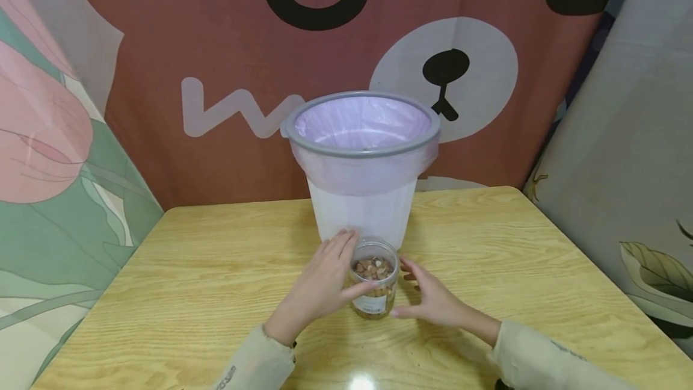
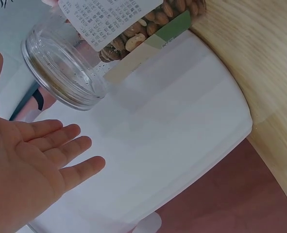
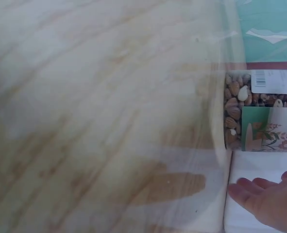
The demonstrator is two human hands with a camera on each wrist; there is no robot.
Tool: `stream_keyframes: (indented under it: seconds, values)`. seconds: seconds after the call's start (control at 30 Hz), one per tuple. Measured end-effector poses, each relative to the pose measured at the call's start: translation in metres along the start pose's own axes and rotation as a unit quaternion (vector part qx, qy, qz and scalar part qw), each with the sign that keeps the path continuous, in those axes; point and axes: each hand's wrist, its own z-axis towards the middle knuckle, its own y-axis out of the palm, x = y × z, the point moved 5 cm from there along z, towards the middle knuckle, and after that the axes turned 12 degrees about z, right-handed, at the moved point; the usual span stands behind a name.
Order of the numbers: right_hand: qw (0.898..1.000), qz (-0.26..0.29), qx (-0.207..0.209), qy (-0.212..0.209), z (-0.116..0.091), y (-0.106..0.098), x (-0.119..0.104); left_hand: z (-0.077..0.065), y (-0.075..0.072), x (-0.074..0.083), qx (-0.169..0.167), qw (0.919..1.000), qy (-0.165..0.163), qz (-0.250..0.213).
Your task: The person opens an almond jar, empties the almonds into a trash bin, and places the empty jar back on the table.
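A clear jar (image 1: 373, 303) of almond-like nuts stands upright on the table, with no lid visible on its mouth. A white printed label (image 2: 109, 19) and a green paper band (image 3: 257, 124) are on its side. My left hand (image 1: 325, 278) is at the jar's left, fingers extended and thumb reaching across the front in the head view; the left wrist view shows this hand (image 2: 26, 165) apart from the jar's rim. To the right, my right hand (image 1: 435, 300) has its thumb and loosely bent fingers spread near the jar, holding nothing. Whether it touches the glass is unclear.
Right behind the jar stands a white bin (image 1: 357, 218) with a grey rim and a pale purple liner bag (image 1: 368, 173). Both are on a wood-grain table (image 1: 216, 269). Printed cloths (image 1: 227, 35) hang behind the table and at both sides.
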Motion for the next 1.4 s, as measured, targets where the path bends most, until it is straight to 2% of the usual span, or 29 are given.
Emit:
stream_keyframes:
  seconds: [0.17,0.3,0.53,0.8,1.2,1.4]
  values:
    - [0.999,0.021,-0.013,0.022,0.004,0.000,0.000,0.003,0.000,0.001,0.002,1.0000,0.006,0.003]
    - [0.999,0.033,-0.024,0.016,0.005,0.003,-0.001,0.004,0.001,0.002,-0.001,1.0000,0.008,0.006]
    - [0.997,0.058,-0.042,0.009,0.006,0.009,0.001,0.005,0.003,0.004,-0.027,0.9995,0.005,0.016]
    - [0.990,0.115,-0.065,0.039,0.012,0.014,0.006,0.005,0.006,0.004,-0.034,0.9991,0.002,0.027]
    - [0.975,0.200,-0.097,0.026,0.022,0.021,0.008,0.005,0.008,0.004,-0.042,0.9988,0.007,0.026]
    - [0.976,0.193,-0.103,0.014,0.024,0.025,0.011,0.006,0.008,0.004,-0.042,0.9988,0.010,0.023]
